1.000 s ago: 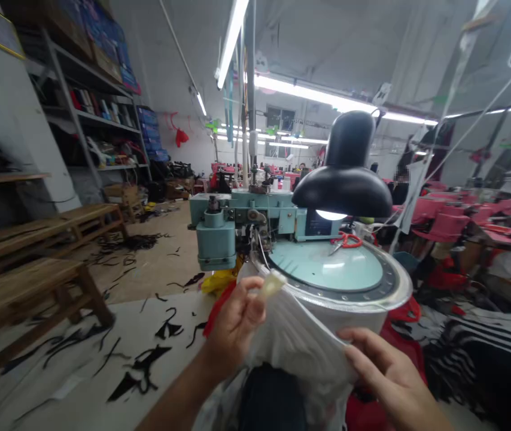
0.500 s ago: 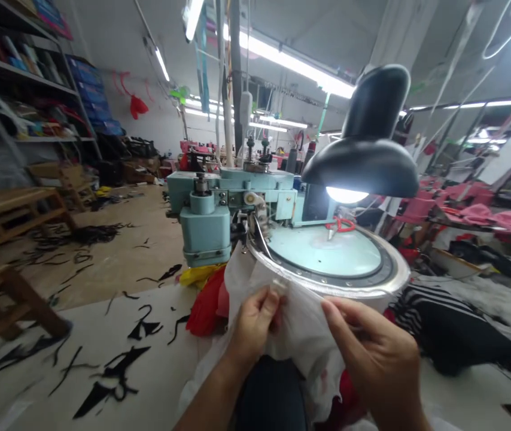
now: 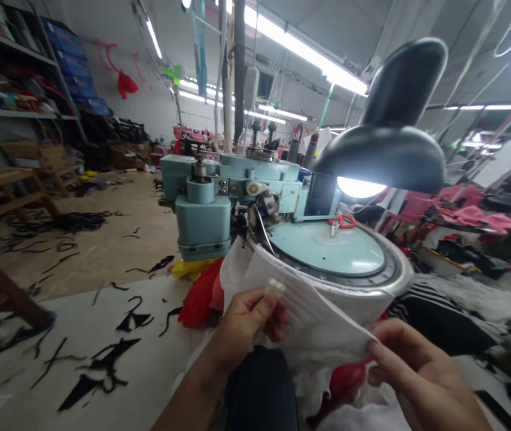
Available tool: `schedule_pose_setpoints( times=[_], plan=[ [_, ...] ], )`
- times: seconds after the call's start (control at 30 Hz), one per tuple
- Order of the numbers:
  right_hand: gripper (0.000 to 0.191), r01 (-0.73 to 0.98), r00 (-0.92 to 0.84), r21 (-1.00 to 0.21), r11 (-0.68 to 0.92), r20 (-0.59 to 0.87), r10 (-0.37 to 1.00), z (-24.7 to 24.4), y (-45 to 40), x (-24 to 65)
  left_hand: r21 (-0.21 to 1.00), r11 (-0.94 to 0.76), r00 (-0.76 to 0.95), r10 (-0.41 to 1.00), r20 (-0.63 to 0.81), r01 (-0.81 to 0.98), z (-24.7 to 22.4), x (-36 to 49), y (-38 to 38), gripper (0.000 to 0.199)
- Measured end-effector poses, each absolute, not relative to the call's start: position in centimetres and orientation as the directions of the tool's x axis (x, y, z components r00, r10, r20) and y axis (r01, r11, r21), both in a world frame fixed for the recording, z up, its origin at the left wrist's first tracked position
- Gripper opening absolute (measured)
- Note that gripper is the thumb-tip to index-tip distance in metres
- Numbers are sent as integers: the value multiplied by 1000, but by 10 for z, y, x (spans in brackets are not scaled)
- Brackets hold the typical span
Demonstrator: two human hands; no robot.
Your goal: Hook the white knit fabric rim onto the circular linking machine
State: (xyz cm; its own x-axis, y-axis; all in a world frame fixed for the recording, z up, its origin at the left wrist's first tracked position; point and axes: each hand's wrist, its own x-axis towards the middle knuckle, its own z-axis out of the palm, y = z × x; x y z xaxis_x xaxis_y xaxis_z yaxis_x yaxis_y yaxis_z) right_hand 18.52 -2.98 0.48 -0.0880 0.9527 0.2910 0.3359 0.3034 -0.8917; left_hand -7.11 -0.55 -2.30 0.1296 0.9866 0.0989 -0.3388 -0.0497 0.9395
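A sheer white fabric (image 3: pixel 313 323) hangs from the toothed metal rim of a pale green machine dial (image 3: pixel 327 248). My left hand (image 3: pixel 253 317) pinches the fabric just below the rim, with a small cream-coloured piece (image 3: pixel 276 287) at its fingertips. Farther right and lower, my right hand (image 3: pixel 412 365) holds the fabric's upper edge between thumb and fingers, the edge stretched down from the rim. The green machine head (image 3: pixel 204 221) stands at the dial's left. Red-handled scissors (image 3: pixel 343 221) rest on top of the dial.
A black lamp (image 3: pixel 381 149) overhangs the dial. Red cloth (image 3: pixel 199 299) and yellow cloth (image 3: pixel 188 269) lie below the machine head. Striped black fabric (image 3: pixel 444 317) is at the right. Black scraps (image 3: pixel 116 353) litter the left side, near a wooden stool (image 3: pixel 8 293).
My right hand has moved right and down, drawing the fabric edge away from the rim. My left hand keeps its pinch. The view has shifted slightly, and the lamp appears larger.
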Motion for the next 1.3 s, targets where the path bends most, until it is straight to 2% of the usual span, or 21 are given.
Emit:
schedule_pose_setpoints(
  times=[0.07,0.23,0.37,0.5,0.57,0.63,0.7,0.77,0.83,0.93,1.0,1.1,1.3],
  plan=[
    [24,310,-112,-891,332,313,943,7,-31,173,922,-58,111,988,108,-382,-22,-66,-7,49],
    [17,494,6,-668,557,643,766,22,-29,132,933,-113,56,988,140,-341,-20,-56,-7,47],
    [13,584,113,-590,557,739,664,34,-28,122,964,-142,42,987,155,-227,-19,-50,-12,51],
    [17,631,140,-570,525,750,646,31,-26,131,981,-117,99,986,133,-153,-14,-43,-8,52],
    [22,668,117,-569,480,717,687,20,-28,147,984,-99,113,987,116,-145,-9,-43,-4,53],
    [25,644,78,-646,410,588,805,6,-32,167,987,-84,119,988,100,-135,-2,-44,-2,52],
    [28,468,7,-829,307,351,936,-3,-37,181,991,-71,133,987,86,-113,2,-46,-4,49],
    [28,266,-82,-940,216,201,976,-2,-40,183,990,-56,122,990,72,-131,2,-45,-11,46],
    [26,228,-95,-927,298,284,954,7,-38,172,980,-49,104,992,70,-194,-2,-40,-19,49],
    [16,386,43,-783,488,543,839,25,-30,151,972,-56,105,991,82,-230,-10,-31,-24,57],
    [17,456,119,-729,511,619,777,33,-24,144,976,-76,71,993,92,-205,-13,-26,-22,59],
    [16,515,142,-687,513,658,739,37,-21,146,985,-91,53,994,100,-148,-10,-20,-17,58],
    [15,484,194,-725,490,635,748,34,-19,151,990,-99,105,988,109,-97,-5,-1,-9,58]
  ],
)
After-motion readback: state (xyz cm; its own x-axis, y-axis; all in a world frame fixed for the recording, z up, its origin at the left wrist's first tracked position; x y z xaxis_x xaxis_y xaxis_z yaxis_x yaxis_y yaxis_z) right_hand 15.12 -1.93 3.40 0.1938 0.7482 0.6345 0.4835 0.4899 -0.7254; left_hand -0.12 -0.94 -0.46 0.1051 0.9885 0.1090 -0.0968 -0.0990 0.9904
